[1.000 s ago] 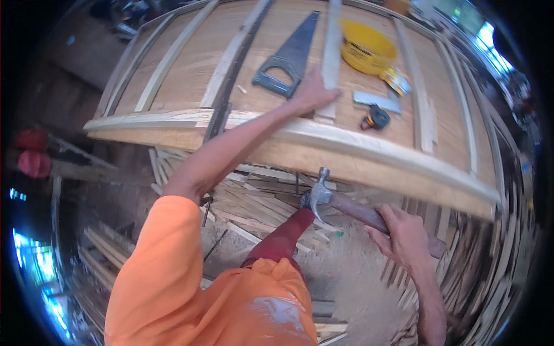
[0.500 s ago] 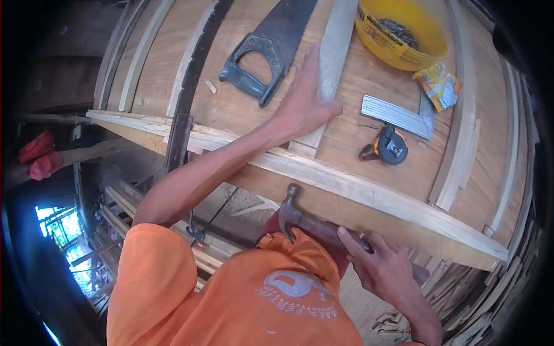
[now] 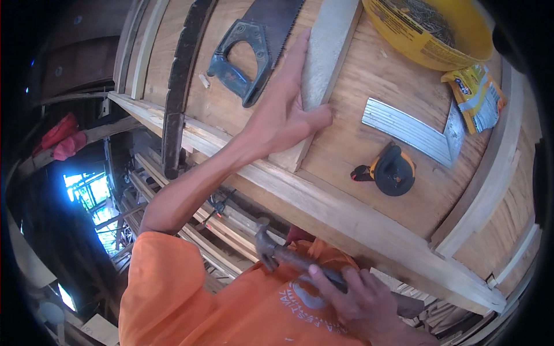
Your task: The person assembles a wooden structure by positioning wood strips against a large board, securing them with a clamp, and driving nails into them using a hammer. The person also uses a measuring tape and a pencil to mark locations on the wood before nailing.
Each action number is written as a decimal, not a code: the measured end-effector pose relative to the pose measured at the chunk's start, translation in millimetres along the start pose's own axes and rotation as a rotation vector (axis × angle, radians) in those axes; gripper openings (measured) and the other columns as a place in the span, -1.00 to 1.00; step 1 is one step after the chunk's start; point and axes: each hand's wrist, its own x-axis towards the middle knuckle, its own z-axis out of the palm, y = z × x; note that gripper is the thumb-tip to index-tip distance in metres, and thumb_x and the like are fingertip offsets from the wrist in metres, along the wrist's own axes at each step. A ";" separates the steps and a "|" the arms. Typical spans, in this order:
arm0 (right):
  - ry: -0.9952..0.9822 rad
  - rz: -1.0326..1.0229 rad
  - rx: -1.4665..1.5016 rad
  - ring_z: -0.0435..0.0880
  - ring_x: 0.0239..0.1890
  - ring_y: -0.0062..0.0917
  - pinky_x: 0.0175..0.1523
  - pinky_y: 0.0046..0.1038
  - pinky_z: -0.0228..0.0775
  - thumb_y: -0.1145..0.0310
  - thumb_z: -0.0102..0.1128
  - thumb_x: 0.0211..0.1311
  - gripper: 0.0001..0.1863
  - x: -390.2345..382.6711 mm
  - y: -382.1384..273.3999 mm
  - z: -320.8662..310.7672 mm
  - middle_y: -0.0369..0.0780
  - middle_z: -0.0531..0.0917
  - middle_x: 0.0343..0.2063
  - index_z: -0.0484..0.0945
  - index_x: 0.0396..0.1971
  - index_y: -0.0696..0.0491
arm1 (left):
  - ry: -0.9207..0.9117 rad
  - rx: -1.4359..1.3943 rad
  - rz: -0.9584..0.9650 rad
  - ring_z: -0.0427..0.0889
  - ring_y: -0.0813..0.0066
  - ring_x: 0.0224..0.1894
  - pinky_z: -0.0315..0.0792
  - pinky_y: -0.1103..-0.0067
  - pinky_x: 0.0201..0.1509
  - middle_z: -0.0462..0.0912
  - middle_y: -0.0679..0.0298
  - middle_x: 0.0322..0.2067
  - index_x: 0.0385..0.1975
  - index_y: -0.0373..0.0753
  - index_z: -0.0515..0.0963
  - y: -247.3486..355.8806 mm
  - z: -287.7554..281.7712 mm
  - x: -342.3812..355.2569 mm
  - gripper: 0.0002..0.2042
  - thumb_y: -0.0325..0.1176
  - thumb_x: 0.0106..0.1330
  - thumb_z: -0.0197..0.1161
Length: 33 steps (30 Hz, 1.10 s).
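Observation:
My left hand (image 3: 283, 112) straddles a pale wooden strip (image 3: 326, 63) on the plywood panel (image 3: 349, 155), its fingers along the left edge and its thumb bent over toward the right. Low in front of my orange shirt, my right hand (image 3: 363, 300) grips a claw hammer (image 3: 297, 259) by the handle, with the head pointing left. A handsaw (image 3: 262, 46) with a dark blue-grey handle lies just left of my left hand. To the right of the strip are a metal try square (image 3: 404, 124) and a black and orange tape measure (image 3: 393, 172).
At the far right sits a yellow tub (image 3: 412, 37) of nails beside a yellow packet (image 3: 476, 101). Raised wooden ribs and a dark strip (image 3: 182, 86) cross the panel. A long rail (image 3: 346, 202) borders its near edge. Stacked timber (image 3: 225, 230) lies below on the left.
The view has shifted, with the tub, square and tape measure appearing larger and farther right. My left hand stays on the strip, and the hammer remains in my right hand, close to my shirt.

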 end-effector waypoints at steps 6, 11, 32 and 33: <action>-0.117 -0.064 0.077 0.64 -0.34 -0.28 -0.23 -0.32 0.60 0.26 0.25 0.30 -0.35 11.5 -5.0 -10.5 -0.16 0.57 -0.22 0.51 0.44 -0.19 | -0.011 -0.046 -0.021 0.05 0.21 0.65 -0.09 0.41 0.70 0.09 -0.05 0.61 0.69 -0.33 -0.17 7.0 -1.5 -0.1 0.08 -0.58 0.14 0.32; 0.038 0.243 0.135 0.56 -0.29 -0.16 -0.12 -0.16 0.57 0.42 0.34 0.18 -0.17 11.7 0.2 -14.4 -0.14 0.51 -0.17 0.43 0.53 -0.27 | -0.035 -0.083 -0.009 0.02 0.24 0.66 -0.08 0.43 0.69 0.04 -0.03 0.63 0.70 -0.31 -0.21 -2.1 0.3 0.0 0.09 -0.59 0.17 0.32; -0.024 0.291 0.028 0.81 -0.41 -0.05 -0.39 -0.05 0.67 0.07 0.33 0.44 -0.55 24.2 -10.8 14.7 -0.03 0.69 -0.30 0.45 0.05 0.08 | 0.023 -0.023 0.036 -0.21 -0.32 0.69 -0.34 0.17 0.76 -0.04 -0.44 0.59 0.62 -0.52 -0.18 -6.0 4.0 -1.8 0.12 -0.34 0.12 0.41; -0.018 0.286 -0.003 0.81 -0.41 -0.05 -0.39 -0.05 0.67 0.07 0.33 0.44 -0.55 21.5 -18.6 18.2 -0.03 0.69 -0.30 0.45 0.05 0.08 | 0.047 -0.029 0.056 -0.21 -0.32 0.69 -0.34 0.17 0.76 -0.04 -0.44 0.59 0.62 -0.52 -0.18 -8.4 2.7 -2.4 0.12 -0.34 0.12 0.41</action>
